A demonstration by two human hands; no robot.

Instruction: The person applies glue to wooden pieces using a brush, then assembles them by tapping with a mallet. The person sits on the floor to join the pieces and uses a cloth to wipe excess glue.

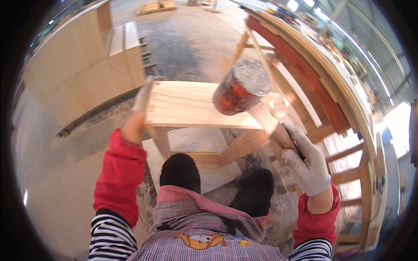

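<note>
My right hand [306, 164], in a whitish work glove, is closed around the wooden handle [273, 126] of a large mallet. The mallet's worn red-and-grey cylindrical head [240, 89] is over the right part of a pale wooden frame [185, 103]; whether it touches the wood I cannot tell. This box-like frame stands in front of me, its flat board on top and side boards going down. My left hand [143, 96], also gloved and slightly blurred, grips the frame's left end, with its fingertips at the far corner. Part of the frame's underside is hidden.
A pale board [204, 138] lies on the floor beneath the frame, close to my feet. Large plywood cabinets [91, 78] stand at the left. Along the right runs a long wooden workbench [300, 71] with slatted wooden pieces [348, 176] beside it. A pallet [156, 7] lies far ahead.
</note>
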